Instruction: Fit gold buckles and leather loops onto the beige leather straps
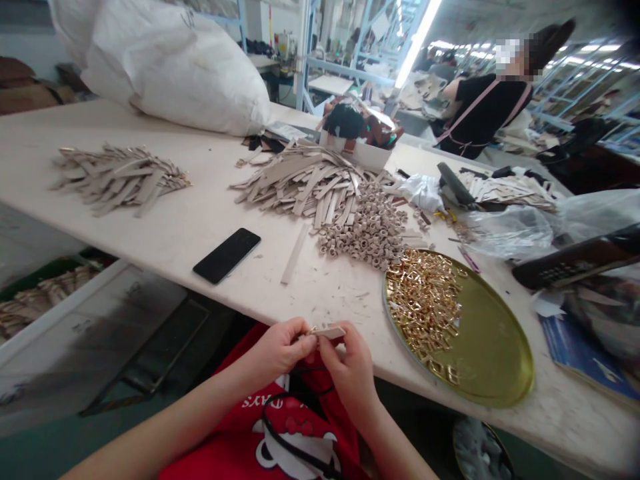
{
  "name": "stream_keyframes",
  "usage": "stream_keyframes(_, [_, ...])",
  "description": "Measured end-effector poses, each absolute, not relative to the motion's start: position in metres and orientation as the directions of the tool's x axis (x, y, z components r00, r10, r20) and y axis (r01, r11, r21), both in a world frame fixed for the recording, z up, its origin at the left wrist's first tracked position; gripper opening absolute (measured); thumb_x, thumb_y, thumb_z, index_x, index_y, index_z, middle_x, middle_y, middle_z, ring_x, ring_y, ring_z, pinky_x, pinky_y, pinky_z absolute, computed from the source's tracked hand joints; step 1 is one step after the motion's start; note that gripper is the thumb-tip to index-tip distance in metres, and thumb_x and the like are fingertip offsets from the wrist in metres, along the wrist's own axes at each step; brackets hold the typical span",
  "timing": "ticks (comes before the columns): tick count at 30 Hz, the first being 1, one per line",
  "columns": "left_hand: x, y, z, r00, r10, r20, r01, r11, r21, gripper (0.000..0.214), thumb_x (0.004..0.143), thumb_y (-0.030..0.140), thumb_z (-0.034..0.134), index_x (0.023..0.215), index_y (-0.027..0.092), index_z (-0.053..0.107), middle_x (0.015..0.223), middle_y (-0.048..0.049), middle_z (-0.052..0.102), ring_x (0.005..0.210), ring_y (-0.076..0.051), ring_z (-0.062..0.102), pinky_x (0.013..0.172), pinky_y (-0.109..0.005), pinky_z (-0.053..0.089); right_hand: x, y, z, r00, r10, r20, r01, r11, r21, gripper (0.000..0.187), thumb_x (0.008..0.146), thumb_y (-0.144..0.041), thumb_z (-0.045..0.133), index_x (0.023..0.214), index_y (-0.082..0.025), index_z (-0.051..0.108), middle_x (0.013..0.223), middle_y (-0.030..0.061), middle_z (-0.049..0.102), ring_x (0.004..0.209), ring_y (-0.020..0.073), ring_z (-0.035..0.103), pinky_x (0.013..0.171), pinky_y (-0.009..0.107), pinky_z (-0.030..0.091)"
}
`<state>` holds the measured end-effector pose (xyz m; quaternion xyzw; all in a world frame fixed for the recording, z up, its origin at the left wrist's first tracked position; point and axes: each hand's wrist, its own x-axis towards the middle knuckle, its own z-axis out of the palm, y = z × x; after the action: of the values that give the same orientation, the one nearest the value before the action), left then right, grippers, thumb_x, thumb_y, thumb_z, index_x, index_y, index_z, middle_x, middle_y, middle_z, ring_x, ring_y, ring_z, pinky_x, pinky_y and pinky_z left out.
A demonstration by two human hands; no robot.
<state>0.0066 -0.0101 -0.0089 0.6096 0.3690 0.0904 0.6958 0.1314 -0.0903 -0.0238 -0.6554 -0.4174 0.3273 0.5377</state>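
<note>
My left hand (280, 350) and my right hand (350, 367) meet at the table's front edge, both pinched on one short beige strap piece (330, 331) with a gold fitting at its left end. Just right of them a round gold tray (493, 353) holds several gold metal fittings (423, 300). Beyond lie a heap of small beige rolled loops (367, 230) and a big pile of beige strips (310, 183). A single loose strip (295, 253) lies on the table.
A black phone (227, 255) lies left of centre. Another strip pile (117, 177) sits far left, a large white sack (170, 63) behind it. Plastic bags (510, 230), a calculator (575, 263) and a blue book (585, 353) crowd the right. A person in black (483, 110) works at the back.
</note>
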Motion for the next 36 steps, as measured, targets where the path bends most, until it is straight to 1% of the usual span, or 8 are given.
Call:
stream_keyframes(5, [0.012,0.002,-0.013,0.712,0.547,-0.440,0.357,0.257,0.898,0.037,0.067,0.051,0.055,0.062,0.018,0.038,0.045,0.0076,0.043,0.036,-0.004,0.028,0.036,-0.015,0.017,0.135,-0.082,-0.020,0.370,0.924,-0.095,0.071,-0.130,-0.989,0.011,0.076,-0.028,0.056,0.070,-0.020,0.052,0.061,-0.0042,0.048,0.056,0.0112,0.043,0.054,0.023,0.034])
stream_keyframes(8, [0.022,0.012,-0.022,0.706,0.565,-0.427,0.328,0.273,0.904,0.039,0.063,0.053,0.057,0.067,0.019,0.039,0.046,0.0073,0.046,0.035,-0.005,0.032,0.035,-0.015,0.020,0.148,-0.082,-0.015,0.291,0.956,-0.043,0.168,-0.095,-0.981,0.015,0.082,-0.030,0.049,0.074,-0.020,0.057,0.066,-0.0022,0.052,0.063,0.0123,0.046,0.059,0.024,0.035])
stream_keyframes(12, [0.032,0.018,-0.022,0.765,0.489,-0.420,0.314,0.286,0.905,0.049,0.064,0.051,0.057,0.098,0.017,0.045,0.055,0.0059,0.052,0.039,-0.008,0.040,0.037,-0.018,0.028,0.200,-0.084,-0.013,0.318,0.948,0.033,0.402,-0.104,-0.910,0.013,0.081,-0.029,0.050,0.081,-0.022,0.060,0.074,0.0003,0.056,0.069,0.0145,0.049,0.064,0.025,0.036])
stream_keyframes(16, [0.034,0.019,-0.020,0.759,0.466,-0.455,0.397,0.223,0.890,0.037,0.070,0.051,0.052,0.083,0.016,0.053,0.055,0.0051,0.050,0.041,-0.007,0.037,0.039,-0.017,0.026,0.270,-0.077,-0.023,0.563,0.810,0.165,0.684,-0.344,-0.644,0.014,0.080,-0.031,0.049,0.081,-0.020,0.059,0.078,0.0034,0.056,0.069,0.0168,0.049,0.064,0.028,0.036])
stream_keyframes(19, [0.032,0.017,-0.024,0.738,0.508,-0.444,0.392,0.213,0.895,0.037,0.072,0.053,0.049,0.079,0.016,0.052,0.054,0.0058,0.048,0.039,-0.006,0.034,0.038,-0.017,0.024,0.302,-0.068,-0.031,0.565,0.821,0.081,0.799,-0.520,-0.301,0.013,0.079,-0.027,0.049,0.076,-0.018,0.058,0.079,0.0048,0.057,0.069,0.0168,0.051,0.061,0.027,0.034])
stream_keyframes(21, [0.030,0.015,-0.025,0.732,0.518,-0.442,0.395,0.205,0.896,0.038,0.072,0.053,0.049,0.079,0.017,0.051,0.053,0.0060,0.048,0.039,-0.006,0.034,0.038,-0.017,0.023,0.310,-0.063,-0.034,0.556,0.830,0.035,0.820,-0.541,-0.185,0.011,0.077,-0.024,0.049,0.072,-0.018,0.056,0.075,0.0040,0.058,0.067,0.0162,0.052,0.059,0.026,0.032])
stream_keyframes(32, [0.008,-0.004,-0.022,0.724,0.591,-0.356,0.313,0.178,0.933,0.040,0.071,0.056,0.050,0.074,0.016,0.050,0.049,0.0064,0.046,0.039,-0.006,0.032,0.039,-0.018,0.022,0.320,-0.094,-0.017,0.540,0.841,0.034,0.839,-0.533,-0.111,0.012,0.076,-0.019,0.048,0.066,-0.018,0.055,0.069,0.0029,0.060,0.064,0.0152,0.053,0.055,0.025,0.029])
stream_keyframes(36, [0.009,-0.011,-0.019,0.716,0.608,-0.343,0.294,0.183,0.938,0.041,0.071,0.057,0.049,0.073,0.016,0.048,0.047,0.0074,0.044,0.037,-0.005,0.029,0.038,-0.017,0.020,0.313,-0.089,-0.004,0.517,0.851,0.095,0.855,-0.508,-0.108,0.013,0.081,-0.025,0.047,0.081,-0.017,0.056,0.082,0.0062,0.061,0.074,0.0172,0.055,0.060,0.026,0.032])
